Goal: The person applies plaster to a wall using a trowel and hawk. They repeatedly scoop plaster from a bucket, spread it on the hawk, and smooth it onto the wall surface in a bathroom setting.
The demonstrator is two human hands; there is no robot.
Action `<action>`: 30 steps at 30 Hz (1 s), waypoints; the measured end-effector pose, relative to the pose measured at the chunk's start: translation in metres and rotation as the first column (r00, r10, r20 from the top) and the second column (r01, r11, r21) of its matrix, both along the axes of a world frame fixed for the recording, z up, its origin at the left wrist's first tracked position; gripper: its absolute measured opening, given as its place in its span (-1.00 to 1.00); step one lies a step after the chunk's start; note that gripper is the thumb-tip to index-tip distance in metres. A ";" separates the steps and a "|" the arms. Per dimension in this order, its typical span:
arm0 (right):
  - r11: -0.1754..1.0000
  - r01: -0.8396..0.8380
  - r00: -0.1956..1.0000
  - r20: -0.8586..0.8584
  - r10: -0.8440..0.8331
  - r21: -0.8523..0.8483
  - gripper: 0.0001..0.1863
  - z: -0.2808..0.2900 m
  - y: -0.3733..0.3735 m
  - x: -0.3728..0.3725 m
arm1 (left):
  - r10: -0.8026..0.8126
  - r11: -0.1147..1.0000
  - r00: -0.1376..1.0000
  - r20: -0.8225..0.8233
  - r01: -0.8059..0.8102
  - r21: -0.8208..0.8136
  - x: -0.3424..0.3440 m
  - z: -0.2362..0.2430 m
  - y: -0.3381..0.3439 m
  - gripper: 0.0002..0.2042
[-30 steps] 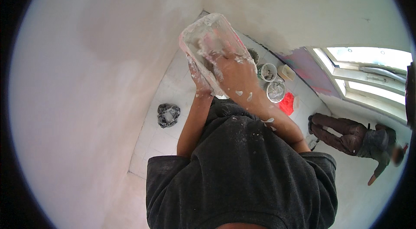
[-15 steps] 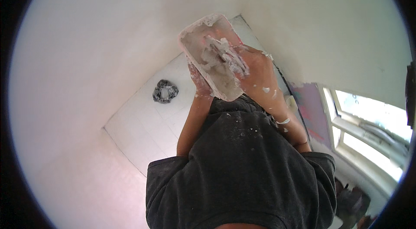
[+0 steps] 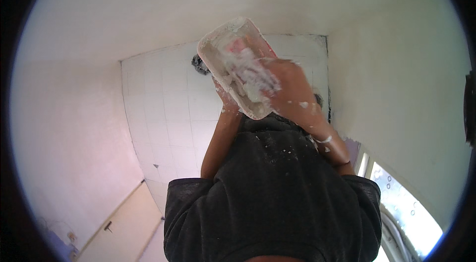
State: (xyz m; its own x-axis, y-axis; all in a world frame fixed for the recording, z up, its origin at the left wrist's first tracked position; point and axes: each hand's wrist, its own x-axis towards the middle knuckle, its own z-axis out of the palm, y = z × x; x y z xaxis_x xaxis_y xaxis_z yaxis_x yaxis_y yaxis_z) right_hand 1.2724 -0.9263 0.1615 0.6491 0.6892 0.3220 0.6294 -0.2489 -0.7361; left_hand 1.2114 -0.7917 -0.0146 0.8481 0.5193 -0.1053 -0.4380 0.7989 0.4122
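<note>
A shallow rectangular plastering tray point(image 3: 210, 58), pinkish and smeared with pale wet putty, is held up in front of my chest. My left hand point(image 3: 225, 97) supports it from the left side and below, its fingers mostly hidden behind the tray. Over the tray's right side, my right hand point(image 3: 292, 88) is closed on a putty-coated tool point(image 3: 258, 76). Motion blur and putty hide the tool's exact shape; it looks like a flat scraper lying low in the tray. White splashes dot my right hand and wrist.
Below is a pale tiled floor point(image 3: 173, 128) with a crumpled black bundle point(image 3: 198, 65) partly behind the tray. Pale walls point(image 3: 74, 113) rise around it. A door point(image 3: 116, 222) stands at lower left, a bright window point(image 3: 406, 207) at lower right.
My view has swung round: the door has come into sight at lower left and the window sits lower. My right hand and the tool have shifted slightly within the tray and are now blurred.
</note>
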 end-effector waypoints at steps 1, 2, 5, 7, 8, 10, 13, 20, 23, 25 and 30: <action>0.998 -0.068 0.997 0.030 0.067 0.019 -0.61 -0.001 0.014 -0.006 | 0.056 0.998 0.998 -0.040 -0.057 -0.022 -0.007 -0.004 0.009 -0.46; 0.998 -0.061 0.998 0.009 0.061 0.001 -0.60 -0.004 0.028 -0.011 | 0.061 0.998 0.998 0.007 -0.061 -0.016 -0.013 0.006 0.015 -0.48; 0.996 -0.071 0.996 0.051 0.073 -0.050 -0.59 -0.004 0.073 -0.028 | 0.135 0.990 0.987 0.090 -0.138 0.030 -0.046 0.038 0.034 -0.49; 0.993 -0.082 0.973 0.210 0.099 -0.086 -0.60 0.003 0.099 -0.045 | 0.243 0.966 0.968 0.059 -0.247 0.079 -0.075 0.040 0.056 -0.48; 0.985 -0.133 0.975 0.164 0.150 -0.109 -0.60 0.011 0.110 -0.062 | 0.230 0.973 0.965 0.124 -0.229 -0.027 -0.095 0.034 0.069 -0.47; 0.959 -0.234 0.965 0.080 0.249 -0.158 -0.60 0.030 0.132 -0.100 | 0.223 0.960 0.935 0.275 -0.161 -0.230 -0.134 0.018 0.097 -0.44; 0.942 -0.278 0.922 0.223 0.317 -0.189 -0.63 0.004 0.185 -0.174 | 0.268 0.942 0.927 0.262 -0.195 -0.274 -0.192 0.022 0.144 -0.46; 0.865 -0.427 0.852 0.203 0.482 -0.264 -0.68 0.037 0.341 -0.278 | 0.546 0.837 0.807 0.225 -0.528 -0.143 -0.304 0.028 0.273 -0.50; 0.808 -0.491 0.750 0.314 0.582 -0.325 -0.70 0.025 0.367 -0.347 | 0.645 0.763 0.747 0.158 -0.638 -0.099 -0.370 0.028 0.289 -0.50; 0.769 -0.532 0.717 0.294 0.632 -0.355 -0.70 0.035 0.368 -0.398 | 0.667 0.743 0.727 0.162 -0.664 -0.077 -0.417 0.018 0.290 -0.49; 0.809 -0.557 0.788 0.191 0.586 -0.187 -0.69 0.083 0.345 -0.497 | 0.671 0.737 0.739 0.061 -0.656 -0.164 -0.543 0.066 0.270 -0.52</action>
State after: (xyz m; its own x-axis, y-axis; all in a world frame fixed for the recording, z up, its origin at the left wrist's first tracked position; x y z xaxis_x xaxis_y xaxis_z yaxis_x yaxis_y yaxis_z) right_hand 0.7755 -0.5812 0.2447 0.0425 0.9513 0.3054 0.8287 0.1372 -0.5426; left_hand 0.6681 -0.5217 0.0510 0.3026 0.9431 -0.1378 -0.9113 0.3286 0.2480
